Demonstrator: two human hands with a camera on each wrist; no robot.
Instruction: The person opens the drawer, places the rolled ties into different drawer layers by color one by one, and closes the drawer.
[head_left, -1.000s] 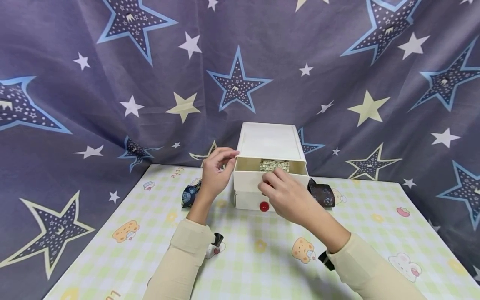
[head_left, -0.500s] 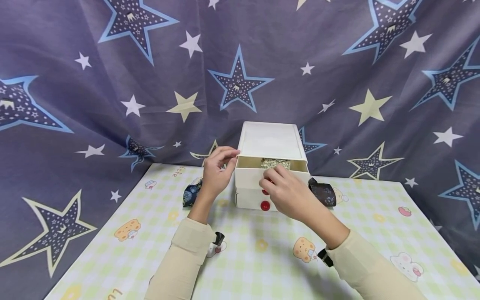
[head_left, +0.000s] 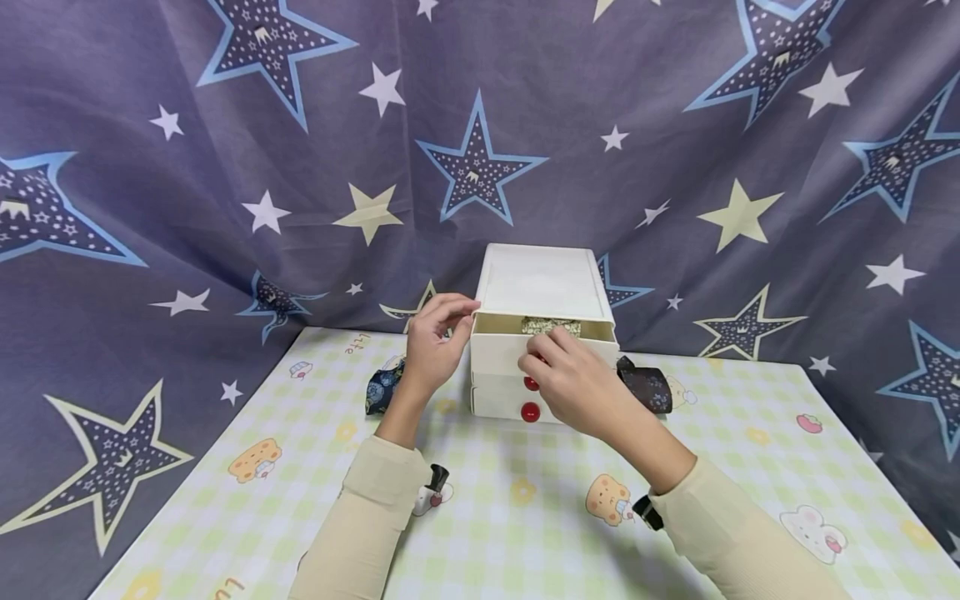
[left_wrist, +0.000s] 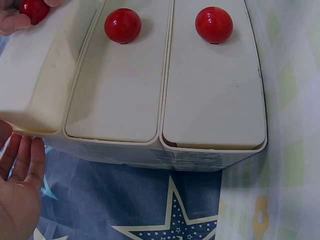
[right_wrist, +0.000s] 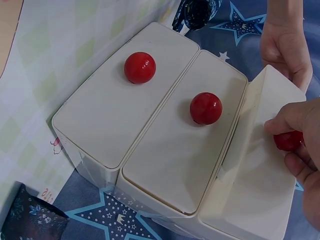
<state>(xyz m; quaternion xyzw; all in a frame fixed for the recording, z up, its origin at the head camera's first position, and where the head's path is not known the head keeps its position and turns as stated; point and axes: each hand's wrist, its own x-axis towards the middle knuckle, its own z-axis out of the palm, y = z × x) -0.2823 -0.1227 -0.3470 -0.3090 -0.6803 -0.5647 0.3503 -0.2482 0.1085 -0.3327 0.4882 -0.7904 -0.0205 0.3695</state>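
Note:
A white cabinet (head_left: 543,279) with three stacked drawers stands at the back of the table, each with a round red knob. Its top drawer (head_left: 498,354) is pulled partway out, and a green-and-cream patterned item (head_left: 551,325) shows inside. My right hand (head_left: 570,383) pinches the top drawer's red knob (right_wrist: 289,141) between thumb and fingers. The middle knob (right_wrist: 206,108) and bottom knob (right_wrist: 140,68) are free. At the cabinet's left front edge, my left hand (head_left: 438,342) rests with fairly straight fingertips (left_wrist: 37,145) against the side.
A dark blue patterned cloth roll (head_left: 382,387) lies left of the cabinet, and a dark floral one (head_left: 647,390) lies right of it. A star-printed curtain (head_left: 480,183) hangs close behind. The table (head_left: 517,533) has a green checked cover.
The top drawer has slid slightly inward with my right hand on its knob, narrowing the opening and showing the middle red knob. My left hand stays at the cabinet's side.

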